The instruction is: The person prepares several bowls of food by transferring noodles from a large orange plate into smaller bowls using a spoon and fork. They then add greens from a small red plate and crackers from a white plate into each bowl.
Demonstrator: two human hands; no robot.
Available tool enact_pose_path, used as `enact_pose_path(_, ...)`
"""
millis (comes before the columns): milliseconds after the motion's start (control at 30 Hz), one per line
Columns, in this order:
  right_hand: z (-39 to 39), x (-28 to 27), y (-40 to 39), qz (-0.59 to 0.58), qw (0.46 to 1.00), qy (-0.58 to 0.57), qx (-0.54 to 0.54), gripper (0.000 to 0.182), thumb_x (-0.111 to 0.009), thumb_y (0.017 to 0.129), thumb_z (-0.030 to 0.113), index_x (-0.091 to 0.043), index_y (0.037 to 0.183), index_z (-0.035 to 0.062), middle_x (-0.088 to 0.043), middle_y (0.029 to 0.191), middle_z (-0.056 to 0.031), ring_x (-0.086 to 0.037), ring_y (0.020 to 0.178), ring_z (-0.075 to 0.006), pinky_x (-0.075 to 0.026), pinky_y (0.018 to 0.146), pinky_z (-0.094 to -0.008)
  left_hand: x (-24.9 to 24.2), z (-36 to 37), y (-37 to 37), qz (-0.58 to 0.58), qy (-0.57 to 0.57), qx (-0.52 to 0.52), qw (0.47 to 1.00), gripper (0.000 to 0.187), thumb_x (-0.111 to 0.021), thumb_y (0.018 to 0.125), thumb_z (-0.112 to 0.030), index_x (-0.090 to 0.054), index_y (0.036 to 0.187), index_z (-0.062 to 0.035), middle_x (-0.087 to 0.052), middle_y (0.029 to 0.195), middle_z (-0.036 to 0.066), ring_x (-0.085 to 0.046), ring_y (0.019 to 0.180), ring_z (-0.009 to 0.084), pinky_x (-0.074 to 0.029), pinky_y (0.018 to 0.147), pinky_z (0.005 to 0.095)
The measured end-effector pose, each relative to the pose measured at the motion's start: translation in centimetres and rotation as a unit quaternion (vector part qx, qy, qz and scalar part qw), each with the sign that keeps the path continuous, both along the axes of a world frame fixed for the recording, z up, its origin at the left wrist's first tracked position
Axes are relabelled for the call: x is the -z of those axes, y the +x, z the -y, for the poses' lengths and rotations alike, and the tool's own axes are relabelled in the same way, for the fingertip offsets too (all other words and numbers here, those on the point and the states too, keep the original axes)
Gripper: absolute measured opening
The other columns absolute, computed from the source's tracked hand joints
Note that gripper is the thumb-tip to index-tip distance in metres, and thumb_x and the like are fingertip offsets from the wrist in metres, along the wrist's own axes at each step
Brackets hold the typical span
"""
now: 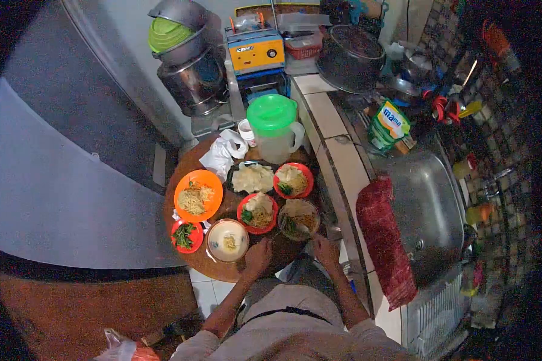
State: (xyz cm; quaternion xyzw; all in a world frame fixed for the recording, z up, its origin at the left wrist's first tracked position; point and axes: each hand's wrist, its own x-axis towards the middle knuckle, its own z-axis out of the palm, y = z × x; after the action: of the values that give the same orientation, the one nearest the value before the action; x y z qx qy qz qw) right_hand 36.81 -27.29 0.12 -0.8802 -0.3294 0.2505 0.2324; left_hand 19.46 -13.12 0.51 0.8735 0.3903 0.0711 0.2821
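A clear bowl with noodles, greens and a spoon stands at the right front of the round wooden table. My right hand is closed at its lower right, near the spoon's handle; what it grips is too small to make out. My left hand rests by the table's front edge, between that bowl and a white bowl with a few noodles; its fingers are unclear. Two red bowls hold noodles, greens and pale wrappers. Left stand an orange plate of noodles and a red dish of greens.
Behind the bowls are a tray of pale wrappers, a green-lidded pitcher, a white cup and a white plastic bag. To the right, a red cloth lies beside a metal sink.
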Motion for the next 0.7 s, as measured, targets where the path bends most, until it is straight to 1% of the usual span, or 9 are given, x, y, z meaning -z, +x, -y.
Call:
enact_pose_path(67, -0.2, 1.3, 0.5, 0.007, 0.999, 0.031, 0.0, 0.027, -0.045, 0.082, 0.026, -0.057, 0.101, 0.0128, -0.059, 0.088, -0.017, -0.056, 0.082, -0.032, -0.045, 0.071, -0.0418, 1.6, 0.2, -0.5, -0.004, 0.009, -0.007, 1.0, 0.027, -0.039, 0.085, -0.027, -0.053, 0.085, -0.0039, -0.056, 0.065, 0.02, -0.056, 0.061, 0.0368, -0.043, 0.056, 0.0478)
enact_pose_path(133, -0.4, 3.9, 0.9, 0.157, 0.984, 0.074, -0.033, 0.026, -0.045, 0.081, 0.024, -0.058, 0.101, 0.0137, -0.059, 0.09, -0.014, -0.057, 0.082, -0.031, -0.045, 0.073, -0.0411, 1.2, 0.4, -0.6, -0.008, 0.018, -0.012, 1.0, 0.027, -0.038, 0.085, -0.027, -0.053, 0.085, -0.0045, -0.056, 0.067, 0.02, -0.056, 0.062, 0.0373, -0.043, 0.057, 0.0482)
enact_pose_path(167, -0.4, 3.9, 1.0, 0.158, 0.984, 0.076, -0.034, 0.026, -0.045, 0.081, 0.024, -0.058, 0.101, 0.0137, -0.059, 0.09, -0.014, -0.057, 0.082, -0.031, -0.045, 0.073, -0.0411, 0.1, 0.6, -0.8, -0.014, -0.002, -0.007, 1.0, 0.027, -0.038, 0.085, -0.027, -0.053, 0.085, -0.0043, -0.057, 0.068, 0.02, -0.056, 0.063, 0.0375, -0.043, 0.058, 0.0481)
enact_pose_path(233, -1.4, -1.2, 0.3, 0.017, 0.993, -0.108, -0.032, 0.024, -0.046, 0.08, 0.023, -0.059, 0.1, 0.0157, -0.06, 0.089, -0.014, -0.057, 0.082, -0.0302, -0.045, 0.074, -0.0407, -0.1, 0.6, -1.0, -0.021, -0.019, -0.004, 1.0, 0.028, -0.038, 0.085, -0.027, -0.053, 0.084, -0.0041, -0.057, 0.069, 0.021, -0.056, 0.063, 0.0376, -0.043, 0.058, 0.0479)
enact_pose_path(333, -0.6, -1.6, 0.9, 0.073, 0.995, -0.027, -0.059, 0.024, -0.046, 0.08, 0.022, -0.06, 0.099, 0.0167, -0.06, 0.083, -0.0162, -0.058, 0.077, -0.0305, -0.046, 0.068, -0.041, -0.5, 0.9, -1.0, 0.046, -0.012, -0.008, 0.999, 0.028, -0.038, 0.085, -0.028, -0.053, 0.084, -0.0034, -0.057, 0.071, 0.02, -0.056, 0.066, 0.0374, -0.043, 0.06, 0.047)
enact_pose_path(400, -1.4, -3.9, 0.7, 0.086, 0.994, -0.045, -0.056, 0.023, -0.047, 0.08, 0.023, -0.06, 0.098, 0.0163, -0.059, 0.077, -0.0165, -0.058, 0.072, -0.0308, -0.046, 0.063, -0.0412, -4.7, 1.0, -0.5, -0.082, -0.079, -0.005, 0.993, 0.029, -0.037, 0.085, -0.027, -0.053, 0.088, -0.003, -0.058, 0.075, 0.02, -0.056, 0.069, 0.037, -0.044, 0.064, 0.0463)
enact_pose_path(500, -1.9, -2.9, 1.0, 0.121, 0.99, -0.045, -0.05, 0.023, -0.048, 0.079, 0.024, -0.061, 0.096, 0.0156, -0.058, 0.066, -0.0158, -0.057, 0.061, -0.0311, -0.045, 0.056, -0.0413, 0.8, 0.1, -1.2, -0.054, -0.078, 0.008, 0.995, 0.029, -0.037, 0.085, -0.026, -0.052, 0.092, -0.0027, -0.058, 0.077, 0.021, -0.056, 0.071, 0.0369, -0.044, 0.066, 0.0459)
enact_pose_path(600, -2.1, 0.2, 1.3, 0.158, 0.985, -0.044, -0.062, 0.021, -0.049, 0.078, 0.024, -0.061, 0.094, 0.0142, -0.056, 0.061, -0.0142, -0.056, 0.055, -0.0311, -0.045, 0.052, -0.0414, 1.2, -0.3, -1.9, -0.073, -0.024, 0.088, 0.993, 0.029, -0.037, 0.085, -0.025, -0.052, 0.095, -0.0023, -0.058, 0.078, 0.021, -0.056, 0.071, 0.0369, -0.044, 0.066, 0.0454)
enact_pose_path(700, -2.2, 1.0, 1.2, 0.195, 0.974, -0.06, -0.099, 0.019, -0.05, 0.078, 0.022, -0.061, 0.09, 0.013, -0.057, 0.061, -0.0137, -0.056, 0.055, -0.0307, -0.044, 0.053, -0.042, 0.7, 0.1, -1.4, 0.003, -0.016, 0.008, 1.0, 0.029, -0.038, 0.085, -0.025, -0.052, 0.095, -0.0023, -0.058, 0.079, 0.021, -0.057, 0.072, 0.0361, -0.044, 0.066, 0.0451)
